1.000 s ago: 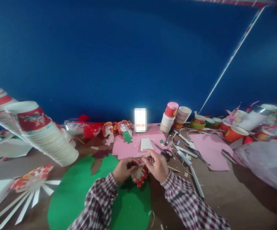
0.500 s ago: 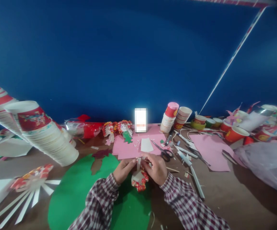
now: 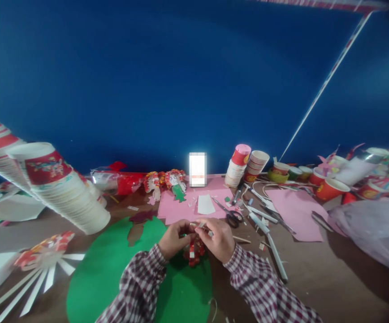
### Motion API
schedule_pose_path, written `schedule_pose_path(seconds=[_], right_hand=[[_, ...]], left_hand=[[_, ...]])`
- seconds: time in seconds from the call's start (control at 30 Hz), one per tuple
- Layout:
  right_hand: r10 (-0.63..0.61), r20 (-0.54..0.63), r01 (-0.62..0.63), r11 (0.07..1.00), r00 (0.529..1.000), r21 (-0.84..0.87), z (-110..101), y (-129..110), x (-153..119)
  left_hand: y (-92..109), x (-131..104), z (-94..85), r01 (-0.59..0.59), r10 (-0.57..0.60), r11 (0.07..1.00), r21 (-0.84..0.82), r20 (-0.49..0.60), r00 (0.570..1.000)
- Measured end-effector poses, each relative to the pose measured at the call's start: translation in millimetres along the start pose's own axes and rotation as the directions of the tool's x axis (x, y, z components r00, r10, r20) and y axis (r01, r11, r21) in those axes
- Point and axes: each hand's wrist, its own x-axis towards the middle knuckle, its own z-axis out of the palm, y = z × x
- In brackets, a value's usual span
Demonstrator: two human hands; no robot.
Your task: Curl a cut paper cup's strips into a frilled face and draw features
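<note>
Both hands come together over the green paper sheet [image 3: 97, 273]. Between them is a small paper craft [image 3: 197, 253] with curled red and white strips, cut from what looks like a paper cup. My left hand [image 3: 175, 238] is closed on its left side, thumb and finger pinching a pale strip at the top. Fingers of my right hand [image 3: 220, 237] pinch the same upper edge from the right. Much of the craft is hidden behind the fingers. On the left lies a cut-open paper cup [image 3: 45, 255] fanned into white strips.
Black-handled scissors [image 3: 234, 217] lie past my right hand, near a white glue gun [image 3: 270, 246]. Pink paper [image 3: 177, 211] carries a white cut piece [image 3: 206, 204]. Stacked paper cups [image 3: 76, 202] lean at the left; more cup stacks [image 3: 237, 168] stand at the back.
The craft has turned in my hands, so its red strips now face me and its pale inner side no longer shows. My fingers have drawn closer together at its top.
</note>
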Motion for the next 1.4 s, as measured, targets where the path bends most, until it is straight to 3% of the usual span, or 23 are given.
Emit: schedule_pose_path(seconds=[0.2,0.53,0.9,1.23,1.4], right_hand=[[-0.010,0.025,0.011,1.000,1.000,-0.014,2.0,-1.0,-1.5],[0.047,0.026,-0.046,0.998,0.999,-0.031,-1.2,2.7,0.3],[0.022,0.055,-0.018,0.997,0.998,-0.078,4.8,-0.3,-1.3],[0.008,0.125,-0.009,1.000,0.992,0.006,-0.5,-3.9,0.0],[-0.054,0.160,0.055,0.999,0.986,-0.002,-2.9,-4.9,-0.9]], left_hand=[[-7.0,1.0,0.3,0.010,-0.010,1.000,0.011,0.019,1.000],[-3.1,2.9,-5.3,0.031,-0.032,0.999,-0.009,-0.148,0.988],[-3.2,2.8,-3.3,0.025,-0.027,1.000,-0.012,-0.172,0.985],[-5.9,4.1,-6.9,0.033,-0.030,0.999,0.012,-0.188,0.982],[-3.2,3.5,-5.4,0.030,-0.017,0.998,0.058,-0.208,0.978]])
